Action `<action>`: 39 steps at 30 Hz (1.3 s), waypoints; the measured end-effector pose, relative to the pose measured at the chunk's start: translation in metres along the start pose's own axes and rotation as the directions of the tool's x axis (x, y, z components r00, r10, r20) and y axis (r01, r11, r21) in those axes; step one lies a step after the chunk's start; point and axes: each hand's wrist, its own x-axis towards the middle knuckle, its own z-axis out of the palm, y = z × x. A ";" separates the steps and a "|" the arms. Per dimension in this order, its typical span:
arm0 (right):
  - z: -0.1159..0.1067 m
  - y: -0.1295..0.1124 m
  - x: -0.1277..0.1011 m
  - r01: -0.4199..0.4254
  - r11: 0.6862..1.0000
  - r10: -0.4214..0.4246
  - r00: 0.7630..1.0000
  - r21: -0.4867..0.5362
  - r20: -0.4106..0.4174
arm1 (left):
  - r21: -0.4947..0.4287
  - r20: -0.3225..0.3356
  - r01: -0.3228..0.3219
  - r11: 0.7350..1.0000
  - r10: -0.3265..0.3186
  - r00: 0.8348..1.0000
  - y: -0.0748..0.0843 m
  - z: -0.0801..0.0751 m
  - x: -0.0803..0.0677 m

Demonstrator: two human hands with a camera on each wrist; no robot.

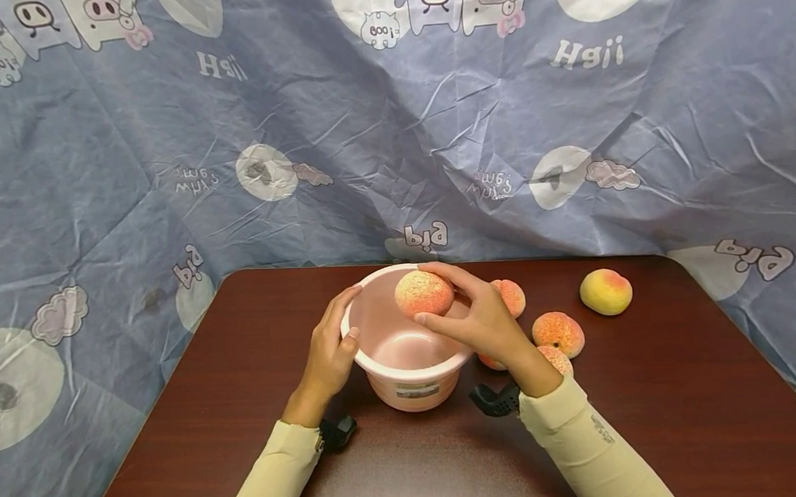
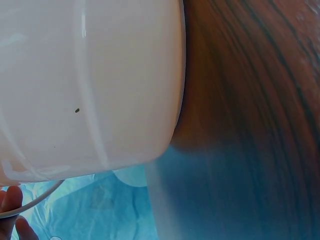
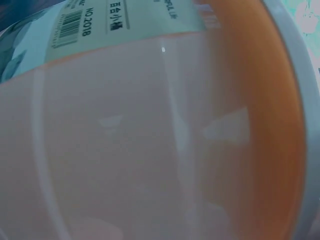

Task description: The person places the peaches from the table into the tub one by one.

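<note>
Backed by wrinkled blue-grey fabric (image 1: 332, 129) printed with pale circles, cartoon figures and white lettering, and laid out on a dark reddish-brown wooden table (image 1: 208, 419). Pinching, with the left-hand grip (image 1: 332, 351), the left side of the white-edged rim of a round, pale pink plastic basin (image 1: 380, 382). Clasping, between thumb and fingers of the right-hand grip (image 1: 483, 312), a round, speckled orange-pink peach (image 1: 423, 294) and holding it over the basin's mouth. Reaching across the basin's right side, too closely overlapped to tell whether touching the rim. Seen close up from the right wrist: smooth, glossy basin wall bearing a printed paper label (image 3: 110, 25) with a barcode. Lying right of the basin: four similar orange-pink peaches (image 1: 558, 335), some partly hidden by the right arm. Farther right, well apart from those: a yellow peach with a red blush (image 1: 606, 292). Worn at the wrists: cream long sleeves (image 1: 276, 476) and black curved mounts (image 1: 496, 399).
</note>
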 end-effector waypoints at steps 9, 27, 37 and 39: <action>0.004 -0.002 0.011 -0.002 1.000 0.003 1.000 -0.022 0.031 | 0.008 -0.002 0.004 1.000 -0.003 1.000 -0.001 0.000 0.000; 0.015 0.040 0.034 0.048 0.995 -0.040 0.995 -0.090 0.090 | 0.016 0.006 0.028 0.999 -0.028 1.000 -0.002 0.001 0.000; 0.019 0.043 0.037 0.020 0.995 -0.009 0.993 -0.093 0.115 | 0.009 0.010 0.026 1.000 -0.026 1.000 -0.002 0.001 0.000; 0.020 0.044 0.037 0.010 0.996 0.002 0.992 -0.090 0.126 | 0.004 0.004 0.023 1.000 -0.023 1.000 -0.002 0.001 -0.001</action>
